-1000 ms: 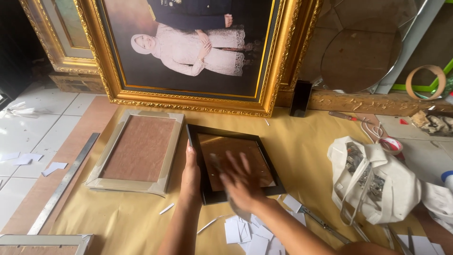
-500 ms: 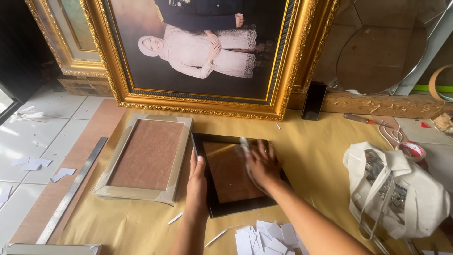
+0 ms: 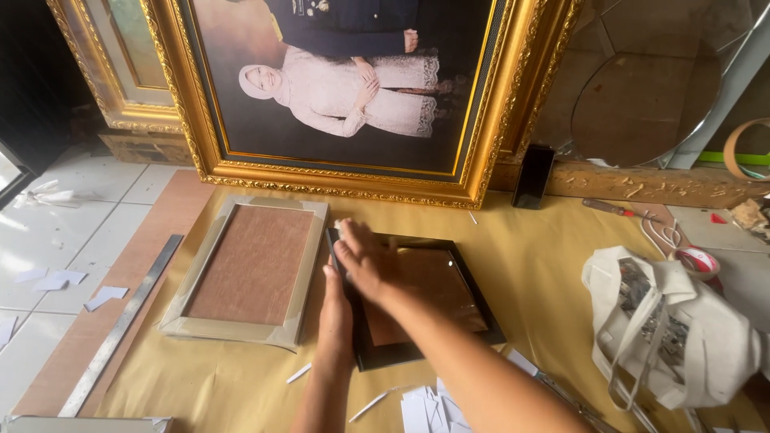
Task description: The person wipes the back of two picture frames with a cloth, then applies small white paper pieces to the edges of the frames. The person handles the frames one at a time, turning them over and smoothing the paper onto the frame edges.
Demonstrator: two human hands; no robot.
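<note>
Gold-framed portrait (image 3: 345,88): the largest thing in view, leaning upright at the back edge of the surface, two posed people in it.
Surface (image 3: 545,265): covered in tan paper, carrying both small frames, a white cloth bag (image 3: 682,329) at the right and white paper scraps (image 3: 425,409) near the front.
Silver frame (image 3: 249,269): lies face down just left of the black frame, its brown backing board showing.
Black frame (image 3: 417,297): lies flat at the middle of the surface, brown backing up, under both hands.
Metal ruler (image 3: 120,329): lies on a brown strip at the left, well apart from the hands.
Right hand (image 3: 365,261): palm flat on the black frame's upper left corner, fingers held together and pressed down.
Left hand (image 3: 335,317): laid along the black frame's left edge, fingers together, touching it.
</note>
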